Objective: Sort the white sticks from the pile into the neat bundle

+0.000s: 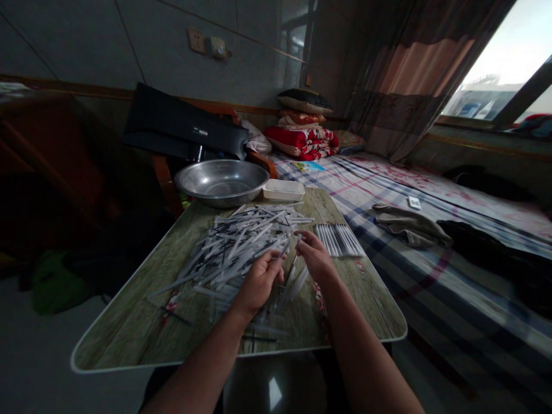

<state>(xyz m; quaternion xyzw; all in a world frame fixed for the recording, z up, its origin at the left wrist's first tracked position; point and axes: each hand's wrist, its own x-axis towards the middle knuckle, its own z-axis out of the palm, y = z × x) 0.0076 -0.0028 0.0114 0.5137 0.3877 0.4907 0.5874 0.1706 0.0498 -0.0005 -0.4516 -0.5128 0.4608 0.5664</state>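
A loose pile of thin grey-white plastic sticks covers the middle of a small wood-pattern folding table. My left hand rests at the pile's near edge, fingers curled round a few sticks. My right hand is just to its right, fingers pinched on a stick end that I can barely make out. To the right of my right hand lies a neat row of white sticks, side by side.
A metal basin and a white plastic tray stand at the table's far end. A bed with a plaid sheet, folded bedding and a cloth lies to the right. A dark chair stands behind the basin.
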